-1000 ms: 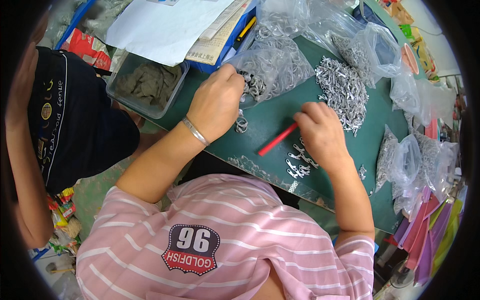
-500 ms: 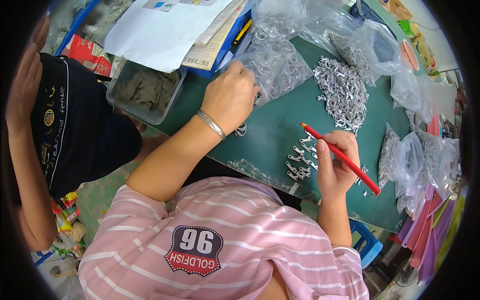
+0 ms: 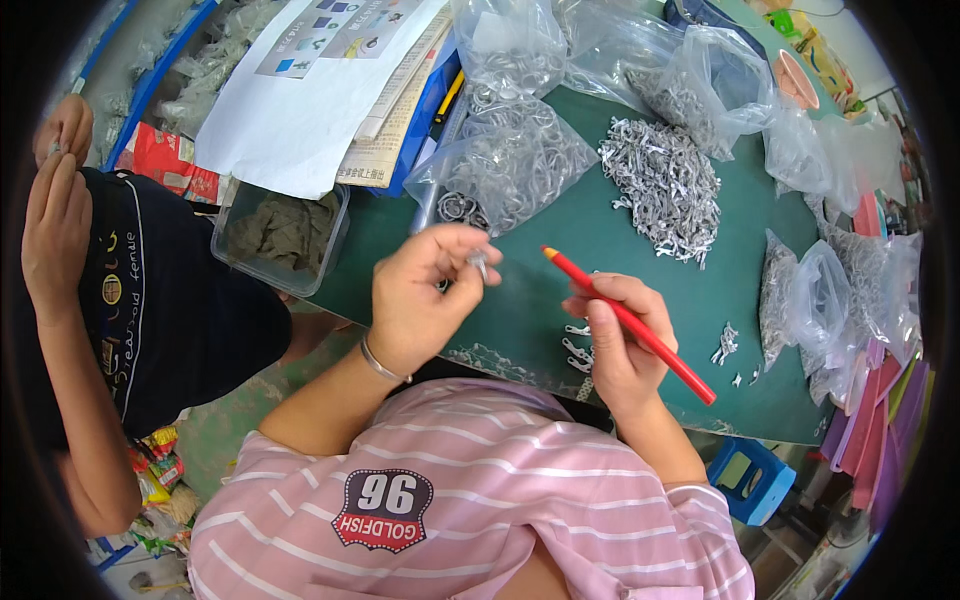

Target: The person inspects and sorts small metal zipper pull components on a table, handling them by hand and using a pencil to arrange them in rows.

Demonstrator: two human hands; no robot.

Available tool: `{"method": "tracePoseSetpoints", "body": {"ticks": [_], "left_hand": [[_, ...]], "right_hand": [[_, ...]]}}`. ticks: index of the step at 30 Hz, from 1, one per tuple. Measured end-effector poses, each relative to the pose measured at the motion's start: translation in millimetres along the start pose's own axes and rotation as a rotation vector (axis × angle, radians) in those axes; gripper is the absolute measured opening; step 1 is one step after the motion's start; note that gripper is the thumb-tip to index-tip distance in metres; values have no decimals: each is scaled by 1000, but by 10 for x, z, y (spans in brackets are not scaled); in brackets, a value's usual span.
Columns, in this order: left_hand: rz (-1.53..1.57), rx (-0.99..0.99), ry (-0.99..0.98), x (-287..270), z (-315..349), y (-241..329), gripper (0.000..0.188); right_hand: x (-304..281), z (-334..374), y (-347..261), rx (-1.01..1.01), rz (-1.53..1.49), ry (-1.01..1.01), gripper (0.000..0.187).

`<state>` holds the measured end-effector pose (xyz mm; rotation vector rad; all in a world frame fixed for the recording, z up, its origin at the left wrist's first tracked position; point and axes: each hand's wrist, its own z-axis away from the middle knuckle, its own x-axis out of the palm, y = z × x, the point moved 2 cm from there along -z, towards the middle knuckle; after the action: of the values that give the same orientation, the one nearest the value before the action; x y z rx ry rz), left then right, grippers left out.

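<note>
Pinching a small silvery metal piece (image 3: 478, 266) between thumb and fingertips, the left hand (image 3: 425, 290) is hovering near the front edge of a green tabletop (image 3: 585, 222); blur is hiding the piece's exact shape. Right hand (image 3: 630, 345): gripping a red pencil-shaped stick (image 3: 640, 328), which is slanting, tip toward the left hand but apart from it. Small group of silvery clasps (image 3: 578, 356): lying just beside the right hand, partly covered. Clasp heap (image 3: 662, 188): spreading farther back. Clear bag of metal rings (image 3: 530, 155): lying left of the heap. Plastic tub (image 3: 322, 268): holding a grey-brown cloth (image 3: 285, 228).
</note>
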<state>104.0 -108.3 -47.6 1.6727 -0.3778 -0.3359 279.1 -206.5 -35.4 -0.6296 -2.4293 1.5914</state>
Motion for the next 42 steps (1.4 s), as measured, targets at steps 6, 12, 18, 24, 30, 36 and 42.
{"method": "tracePoseSetpoints", "body": {"ticks": [6, 12, 18, 24, 30, 36, 42], "left_hand": [[160, 8, 3, 25, 184, -175, 22], [-21, 30, 58, -7, 164, -271, 12], [-41, 52, 48, -1, 149, -317, 14], [-66, 48, 85, 4, 129, -282, 16], [-61, 65, 85, 24, 136, -265, 16], [-60, 50, 73, 27, 135, -280, 16], [-82, 31, 53, 31, 156, -292, 17]], "right_hand": [[173, 27, 91, -196, 1, -26, 19], [151, 34, 159, -366, 32, -93, 16], [191, 30, 161, -373, 74, -122, 20], [236, 20, 170, -367, 96, -132, 22], [273, 12, 177, -364, 86, -126, 23], [269, 16, 192, -357, 103, -118, 22], [267, 11, 182, -362, 83, -128, 21]]}}
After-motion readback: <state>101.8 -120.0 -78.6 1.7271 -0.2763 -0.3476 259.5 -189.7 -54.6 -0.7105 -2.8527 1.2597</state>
